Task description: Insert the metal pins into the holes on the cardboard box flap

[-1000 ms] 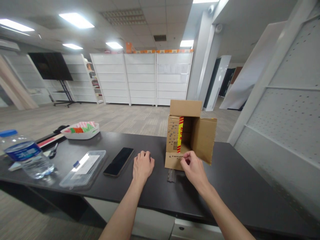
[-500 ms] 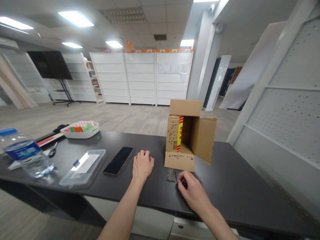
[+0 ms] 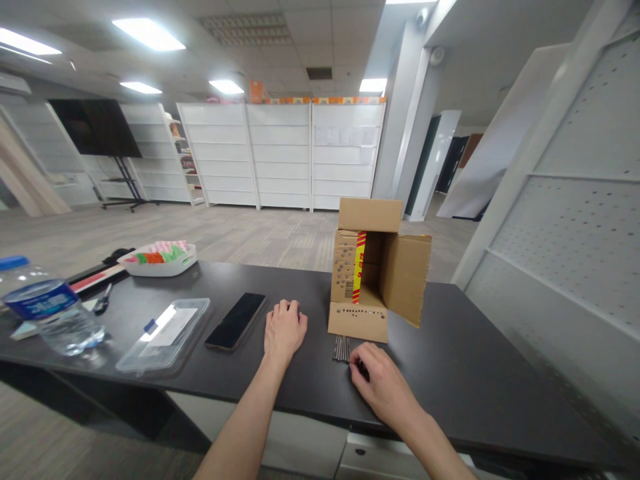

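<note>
Far left on your desk, there's the blue-capped water bottle, then the white basket towards the back edge, the clear plastic case, and the smartphone lying flat. Just beside it comes your left hand, palm down on the desktop, fingers loosely bent and close together; no object shows in it, though its underside is hidden.

Now the slim metal rods, side by side in a loose row just in front of the open cardboard box. They look stiff, light and smooth, so likely to roll or slip; pinch one near its middle or its near end. The box looks light too, its flaps bendy, the front one dotted with a line of small dark spots.

And here's your right hand, at the row's right side, thumb and index curled into a narrow pinch. Whether those tips grip a rod, you can't tell from here.
</note>
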### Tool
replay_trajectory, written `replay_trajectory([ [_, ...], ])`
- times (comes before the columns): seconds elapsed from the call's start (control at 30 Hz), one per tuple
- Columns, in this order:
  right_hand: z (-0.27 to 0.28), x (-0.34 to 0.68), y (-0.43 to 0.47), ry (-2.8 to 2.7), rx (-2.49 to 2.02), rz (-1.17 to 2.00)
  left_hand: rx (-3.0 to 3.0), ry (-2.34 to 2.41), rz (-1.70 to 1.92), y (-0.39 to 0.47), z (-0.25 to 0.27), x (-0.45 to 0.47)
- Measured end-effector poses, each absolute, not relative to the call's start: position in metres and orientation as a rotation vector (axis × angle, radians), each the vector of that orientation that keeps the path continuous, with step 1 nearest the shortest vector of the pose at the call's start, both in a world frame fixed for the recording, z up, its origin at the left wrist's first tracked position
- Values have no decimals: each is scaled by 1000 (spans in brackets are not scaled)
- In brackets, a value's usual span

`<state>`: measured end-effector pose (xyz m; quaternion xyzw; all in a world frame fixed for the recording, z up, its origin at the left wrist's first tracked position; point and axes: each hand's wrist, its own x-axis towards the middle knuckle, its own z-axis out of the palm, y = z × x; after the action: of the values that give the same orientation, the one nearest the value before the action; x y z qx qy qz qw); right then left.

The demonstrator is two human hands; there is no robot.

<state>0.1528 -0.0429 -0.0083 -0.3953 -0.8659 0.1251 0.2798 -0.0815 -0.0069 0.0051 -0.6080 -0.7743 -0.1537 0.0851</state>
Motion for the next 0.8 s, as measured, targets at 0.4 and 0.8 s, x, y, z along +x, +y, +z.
replay_trajectory([
  [0.4, -7, 152, -42, -2317, -1104, 354, -1813, -2330, -458, -8, 7, -81],
  [0.8, -13, 153, -36, -2283, -1113, 364, -1812, -2318, -445, -7, 6, -81],
])
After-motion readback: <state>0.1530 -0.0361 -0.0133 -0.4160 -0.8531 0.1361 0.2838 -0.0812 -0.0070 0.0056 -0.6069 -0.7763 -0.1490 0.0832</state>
